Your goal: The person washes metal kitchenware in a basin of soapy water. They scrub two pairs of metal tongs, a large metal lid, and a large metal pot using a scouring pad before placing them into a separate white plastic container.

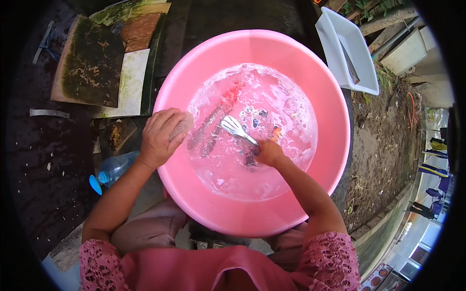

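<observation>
A large pink basin (330,160) of soapy water (272,179) stands in front of me. At its left rim my left hand (162,131) is closed round a brownish, rough-textured scrubbing pad (182,125). My right hand (268,152) is low over the water, gripping a shiny metal utensil with a slotted, spatula-like head (234,125). That head points up and to the left, above the suds. A long dark object with a red end (232,96) lies under the water to its left. Something orange (276,134) shows beside my right hand; the rest is blurred by foam.
A white plastic tub (340,58) with a long flat piece inside sits at the far right. Mossy boards (90,63) lie at the far left. A clear bottle with a blue cap (116,169) rests beside my left forearm. Bare soil (378,155) borders the right side.
</observation>
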The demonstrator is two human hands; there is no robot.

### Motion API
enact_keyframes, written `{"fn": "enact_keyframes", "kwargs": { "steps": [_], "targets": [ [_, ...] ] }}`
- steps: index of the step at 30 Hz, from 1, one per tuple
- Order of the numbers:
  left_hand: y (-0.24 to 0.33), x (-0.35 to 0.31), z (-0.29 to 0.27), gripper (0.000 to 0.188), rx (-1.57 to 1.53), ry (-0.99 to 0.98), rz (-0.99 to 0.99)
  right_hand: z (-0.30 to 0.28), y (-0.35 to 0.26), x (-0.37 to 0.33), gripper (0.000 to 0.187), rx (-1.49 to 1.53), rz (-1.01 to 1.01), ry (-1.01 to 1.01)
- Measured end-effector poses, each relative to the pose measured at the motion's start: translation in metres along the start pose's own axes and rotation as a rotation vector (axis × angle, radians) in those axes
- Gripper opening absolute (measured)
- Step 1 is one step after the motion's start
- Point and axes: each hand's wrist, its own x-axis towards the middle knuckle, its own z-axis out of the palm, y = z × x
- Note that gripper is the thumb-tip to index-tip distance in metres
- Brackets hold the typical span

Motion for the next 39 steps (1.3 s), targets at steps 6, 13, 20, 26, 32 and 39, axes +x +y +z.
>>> {"fn": "enact_keyframes", "kwargs": {
  "steps": [6, 13, 20, 26, 32, 39],
  "targets": [
    [0.002, 0.004, 0.003, 0.039, 0.023, 0.001, 0.032, -0.005, 0.039, -0.03, 0.025, 0.094, 0.123, -0.077],
    [0.005, -0.001, 0.005, 0.038, 0.083, -0.009, 0.033, -0.035, 0.067, -0.091, 0.035, 0.847, 0.39, -0.509],
    [0.015, 0.004, 0.007, 0.035, 0.137, -0.029, 0.071, -0.031, 0.036, -0.145, 0.079, 1.238, 0.057, -0.607],
    [0.018, 0.002, 0.005, 0.032, 0.122, -0.08, -0.035, -0.073, 0.029, -0.18, 0.068, 1.289, 0.299, -0.489],
    [0.16, 0.038, 0.066, 0.033, -0.435, -0.115, 0.149, -0.058, 0.016, -0.188, 0.036, 1.512, 0.084, -0.245],
    [0.214, 0.052, 0.118, 0.029, -0.461, -0.079, 0.528, -0.06, -0.001, -0.196, 0.047, 1.489, -0.203, 0.028]
  ]
}}
